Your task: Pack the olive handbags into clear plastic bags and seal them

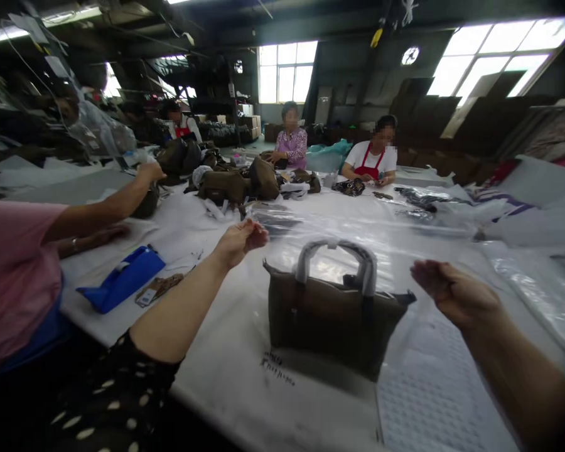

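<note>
A dark olive handbag (327,320) stands upright on the white table in front of me. Its two looped handles (306,260) are wrapped in pale covering and joined at the top. My left hand (242,242) is up beyond the bag's left corner, apart from it, with fingers curled together; whatever they pinch cannot be made out. To the right of the bag, my right hand (452,292) is slightly blurred, its fingers loosely stretched toward the bag without touching it. Clear plastic film (348,226) lies shiny behind the bag, between my hands.
At the left, a person in a pink top (16,270) reaches over the table near a blue pouch (127,276) and brown tags (157,289). Olive bags (226,185) are heaped farther back. Two people sit across the table. More clear plastic (537,289) lies right.
</note>
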Demonstrator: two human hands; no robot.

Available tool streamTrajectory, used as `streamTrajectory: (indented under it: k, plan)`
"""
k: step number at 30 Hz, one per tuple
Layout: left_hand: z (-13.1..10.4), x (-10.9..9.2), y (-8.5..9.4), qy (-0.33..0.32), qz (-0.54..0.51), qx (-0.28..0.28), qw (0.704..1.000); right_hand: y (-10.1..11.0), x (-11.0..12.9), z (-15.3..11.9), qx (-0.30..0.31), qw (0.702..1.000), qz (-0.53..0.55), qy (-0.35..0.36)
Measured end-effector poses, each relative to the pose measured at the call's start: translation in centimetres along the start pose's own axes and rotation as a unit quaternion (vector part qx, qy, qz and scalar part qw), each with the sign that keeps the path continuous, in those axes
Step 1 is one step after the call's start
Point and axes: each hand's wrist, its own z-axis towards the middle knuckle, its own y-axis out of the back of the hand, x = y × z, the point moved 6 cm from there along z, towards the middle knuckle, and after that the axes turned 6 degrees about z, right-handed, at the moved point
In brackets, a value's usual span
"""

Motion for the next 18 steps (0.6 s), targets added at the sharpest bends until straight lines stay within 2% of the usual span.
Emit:
streamTrajectory:
  k: [2,4,6,8,10,12,15,18]
  plan:
    - [0.1,-1.5,-0.1,-0.002,0.006,0.029,1.000,0.1,1.8,-0.1,0.005,0.999,0.004,0.039]
    - [-1.7,-0.7,0.3,0.043,0.038,0.079,0.995,1.3,1.6,-1.2,0.046,0.995,-0.059,0.068]
    - [-4.6,2.8,1.2,0.139,0.088,0.135,0.977,2.7,-1.4,-2.9,0.130,0.972,-0.188,0.051]
    - [-8.0,7.6,2.1,0.231,0.127,0.174,0.949,4.0,-6.2,-5.0,0.229,0.926,-0.300,0.015]
    - [-11.3,11.9,2.6,0.293,0.151,0.197,0.923,5.2,-11.2,-7.4,0.305,0.886,-0.349,-0.030]
    - [-14.4,15.1,2.6,0.339,0.173,0.219,0.898,6.3,-15.2,-9.7,0.350,0.864,-0.354,-0.076]
    - [-18.2,17.2,2.3,0.379,0.201,0.259,0.865,7.6,-18.5,-13.2,0.386,0.854,-0.325,-0.130]
    - [-20.1,16.3,2.2,0.367,0.277,0.315,0.830,8.7,-19.1,-16.0,0.371,0.860,-0.317,-0.151]
